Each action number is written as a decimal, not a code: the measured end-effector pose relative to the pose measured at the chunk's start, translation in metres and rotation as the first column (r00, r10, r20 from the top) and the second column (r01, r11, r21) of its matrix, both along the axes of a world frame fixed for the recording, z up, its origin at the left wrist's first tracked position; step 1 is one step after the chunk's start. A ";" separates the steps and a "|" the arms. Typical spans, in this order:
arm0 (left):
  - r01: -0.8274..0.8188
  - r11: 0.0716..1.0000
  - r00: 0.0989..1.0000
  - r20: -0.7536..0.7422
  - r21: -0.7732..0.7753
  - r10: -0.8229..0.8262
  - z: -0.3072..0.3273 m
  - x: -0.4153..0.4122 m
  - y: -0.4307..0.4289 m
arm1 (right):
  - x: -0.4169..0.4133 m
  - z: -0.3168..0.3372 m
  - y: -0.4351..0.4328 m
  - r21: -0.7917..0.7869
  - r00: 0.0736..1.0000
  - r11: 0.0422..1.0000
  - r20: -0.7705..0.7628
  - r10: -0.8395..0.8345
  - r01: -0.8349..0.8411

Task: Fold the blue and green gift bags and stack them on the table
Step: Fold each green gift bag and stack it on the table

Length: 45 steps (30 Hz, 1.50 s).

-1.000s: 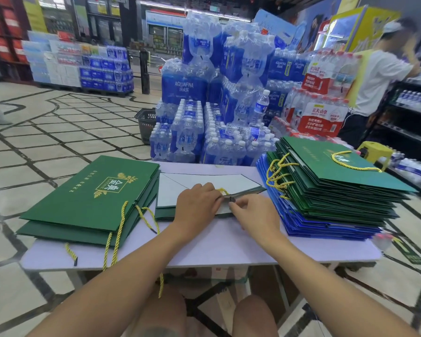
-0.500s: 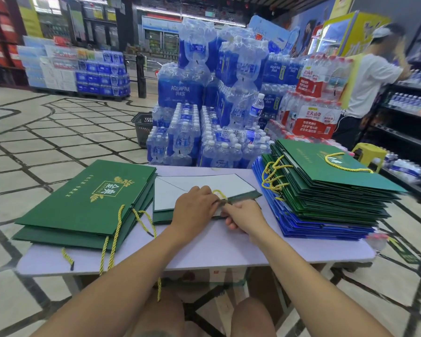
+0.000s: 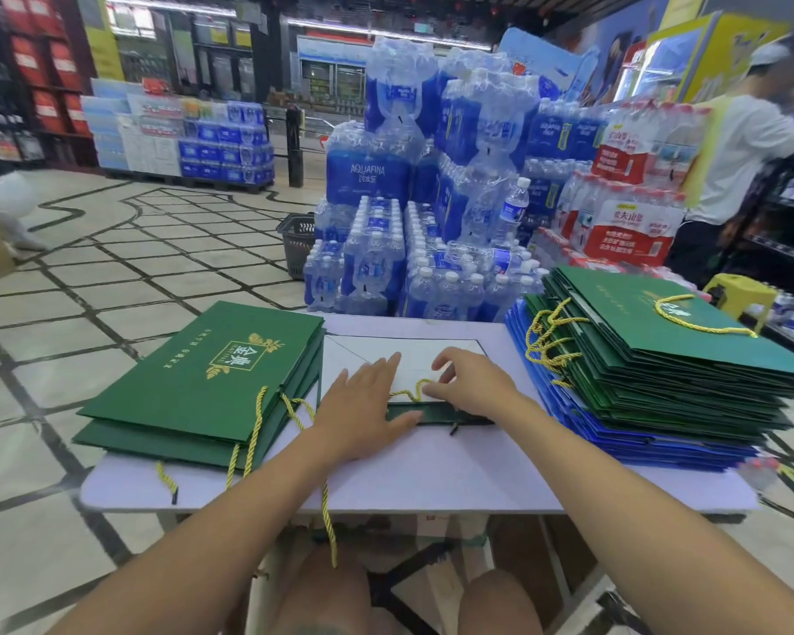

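Presses the left hand (image 3: 363,405) flat, fingers spread, on a green gift bag (image 3: 399,355) lying white side up at the centre of the white table (image 3: 432,478). Rests the right hand (image 3: 473,387) at 3 o'clock of it, loosely arched, fingertips on the panel, gripping nothing (yellow cord handle (image 3: 413,390) between the hands). Keeps flat green bags (image 3: 193,382) at 9 o'clock and a green-over-blue stack (image 3: 661,373) at 3. Faces Aquafina water packs (image 3: 432,199) at 12.

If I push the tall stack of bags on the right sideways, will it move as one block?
Probably not: the right stack lies fanned, edges stepped, and its faces look smooth, so layers would likely slide. Many bags deep, it probably weighs a lot. Its loose yellow cord handles poke out toward the middle and may snag.
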<state>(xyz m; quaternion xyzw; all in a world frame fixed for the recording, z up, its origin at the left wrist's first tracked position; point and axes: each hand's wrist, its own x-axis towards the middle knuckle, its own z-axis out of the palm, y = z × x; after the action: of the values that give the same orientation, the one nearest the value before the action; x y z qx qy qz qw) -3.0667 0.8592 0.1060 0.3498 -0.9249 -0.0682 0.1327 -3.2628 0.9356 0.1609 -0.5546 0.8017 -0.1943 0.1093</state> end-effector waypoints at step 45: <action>0.190 0.981 0.973 0.137 -0.032 -0.184 0.051 -0.011 -0.010 | -0.014 0.022 0.046 0.098 0.936 0.952 0.175 -0.305 0.291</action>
<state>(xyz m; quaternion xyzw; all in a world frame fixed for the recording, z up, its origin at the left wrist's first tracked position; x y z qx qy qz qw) -3.0778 0.8495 0.1571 0.2618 -0.9618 -0.0361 0.0713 -3.2766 0.9811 0.1825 -0.4017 0.8688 -0.2319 0.1733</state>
